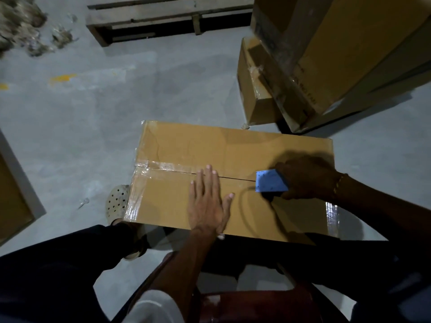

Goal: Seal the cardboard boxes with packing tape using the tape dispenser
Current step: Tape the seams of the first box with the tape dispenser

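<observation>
Two hands (206, 202) (305, 178) on box (182, 145); stacked carton (349, 54) print illegible

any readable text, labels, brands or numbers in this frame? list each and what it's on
Dark print along the side of the large stacked box: there, but too blurred and skewed to read.
Blue tape dispenser: small dots only, no readable text.
Box being sealed: no print visible.
Nothing else carries text.

Tan cardboard box (233, 159); blue tape dispenser (270, 181); grey floor (93, 113); cream shoe (116, 202), dark-holed.
</observation>
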A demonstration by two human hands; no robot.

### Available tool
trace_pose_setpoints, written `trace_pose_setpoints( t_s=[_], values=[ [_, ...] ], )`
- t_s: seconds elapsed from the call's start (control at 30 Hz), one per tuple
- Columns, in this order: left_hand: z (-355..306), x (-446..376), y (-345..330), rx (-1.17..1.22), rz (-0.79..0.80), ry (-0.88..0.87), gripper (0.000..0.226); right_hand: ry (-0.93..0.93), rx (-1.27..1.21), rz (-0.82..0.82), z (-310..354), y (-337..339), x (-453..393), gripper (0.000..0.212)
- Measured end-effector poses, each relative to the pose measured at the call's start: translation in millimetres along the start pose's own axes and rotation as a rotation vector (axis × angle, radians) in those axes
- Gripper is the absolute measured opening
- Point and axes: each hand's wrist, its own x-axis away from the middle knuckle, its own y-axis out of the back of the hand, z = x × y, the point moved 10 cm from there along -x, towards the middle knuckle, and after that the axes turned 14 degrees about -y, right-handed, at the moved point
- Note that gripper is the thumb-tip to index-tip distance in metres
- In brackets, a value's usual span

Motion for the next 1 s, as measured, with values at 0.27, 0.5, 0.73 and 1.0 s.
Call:
trace_pose_setpoints(
  t_s=[0.27, 0.5, 0.73, 1.0],
  values=[
    [-59, -14, -17, -0.093, 0.078, -0.328, 0.077, 0.079, -0.040, -0.093, 0, 6, 9, 0.083],
    [38, 8, 4, -0.091, -0.029, -0.071, 0.074, 0.139, -0.023, -0.134, 10, 16, 10, 0.074],
    [82, 4, 13, -0.117, -0.060, -0.103, 0.075, 0.179, -0.051, -0.145, 44, 31, -8, 0.071],
    [168, -9, 37, -0.232, -0.029, -0.118, 0.072, 0.183, -0.002, -0.208, 103, 53, -34, 0.061]
  ],
)
